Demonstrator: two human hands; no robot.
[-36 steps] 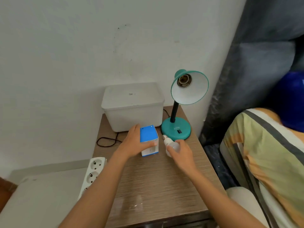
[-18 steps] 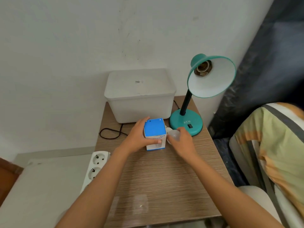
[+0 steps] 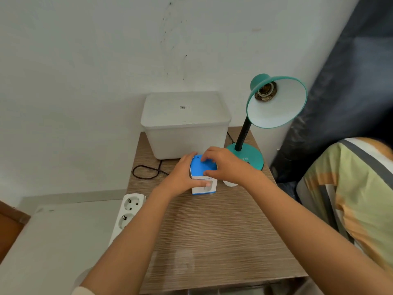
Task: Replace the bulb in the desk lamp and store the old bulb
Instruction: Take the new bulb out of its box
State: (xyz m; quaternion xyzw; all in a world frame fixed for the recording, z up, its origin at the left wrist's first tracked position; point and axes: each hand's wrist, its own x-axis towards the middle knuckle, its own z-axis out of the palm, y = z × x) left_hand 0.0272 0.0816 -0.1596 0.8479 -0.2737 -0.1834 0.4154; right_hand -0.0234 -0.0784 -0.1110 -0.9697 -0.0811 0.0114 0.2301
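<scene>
A teal desk lamp (image 3: 276, 103) stands at the table's back right, its socket bare with no bulb in it. A small blue-topped white bulb box (image 3: 203, 169) stands upright in the middle of the wooden table (image 3: 212, 231). My left hand (image 3: 182, 177) grips the box's left side, thumb across its front. My right hand (image 3: 225, 165) rests on the box's top with thumb and fingers at the flap. A white bulb (image 3: 229, 184) lies on the table just right of the box, mostly hidden under my right wrist.
A white lidded plastic bin (image 3: 185, 124) sits against the wall behind the box. The lamp's black cord (image 3: 146, 172) loops at the table's left. A white power strip (image 3: 127, 213) lies beside the table's left edge. A striped cushion (image 3: 350, 199) is at the right.
My right hand has let go of the white bulb, which now lies on the table, and has moved onto the top of the box. My left hand has kept its hold on the box.
</scene>
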